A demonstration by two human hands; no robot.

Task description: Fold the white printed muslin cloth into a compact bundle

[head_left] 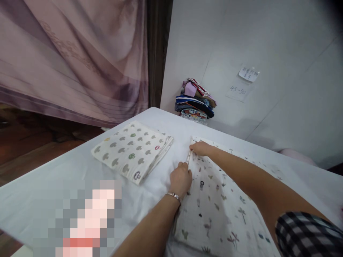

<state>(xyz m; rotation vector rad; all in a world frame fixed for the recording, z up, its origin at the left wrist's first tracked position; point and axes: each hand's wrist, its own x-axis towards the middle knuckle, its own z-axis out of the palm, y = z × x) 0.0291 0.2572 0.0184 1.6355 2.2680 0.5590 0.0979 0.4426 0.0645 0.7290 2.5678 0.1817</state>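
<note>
A white cloth printed with small plants and animals (222, 203) lies spread on the white table (66, 178) in front of me. My left hand (181, 179), with a bracelet at the wrist, is closed on the cloth's left edge. A little farther along the same edge, my right hand (200, 148) pinches the cloth near its far corner. To the left lies a folded white cloth with a mushroom print (132, 150), apart from both hands.
A stack of folded colourful clothes (195, 101) sits at the table's far edge against the white wall. Paper notes (248, 74) are stuck on the wall. A pink curtain (72, 57) hangs at the left. A pixelated patch (85, 221) covers the near left.
</note>
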